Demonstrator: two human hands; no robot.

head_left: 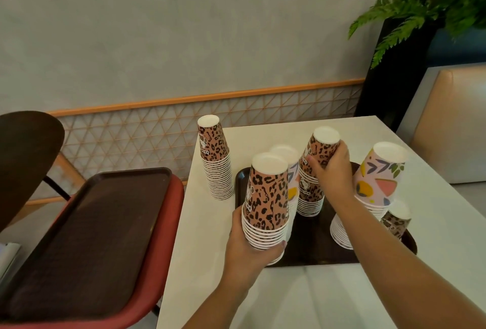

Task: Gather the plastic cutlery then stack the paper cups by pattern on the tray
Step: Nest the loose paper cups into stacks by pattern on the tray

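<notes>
- Head view looks down on a white rectangular table (210,263) with a dark brown plastic tray (310,247) lying near its middle.
- At 7 o'clock on the tray, the left hand (247,247) wraps its fingers round the rims at the base of an upside-down stack of leopard-print paper cups (267,197); whether that stack rests on the tray or is lifted cannot be told.
- Toward 12 o'clock, the right hand (332,171) grips the top cups of a second inverted leopard-print stack (314,171), fingers curled round the side and the thumb on the near face; this stack stands on the tray.
- Between the two stacks, partly hidden behind them, stands a white stack of cups with a coloured leaf pattern (290,168).
- At 3 o'clock a taller pink stack with leaf and fruit shapes (376,178) leans to the right, and a short leopard-print stack (395,219) stands just beside it on the right.
- Off the tray, at 10 o'clock on the table, a tall leopard-print stack (215,157) stands upright near the edge.
- At 9 o'clock, well apart from the table, a second dark brown tray (86,236) rests on a red chair seat (157,263).
- At 1 o'clock a green fern (420,5) hangs over a black planter (394,79).
</notes>
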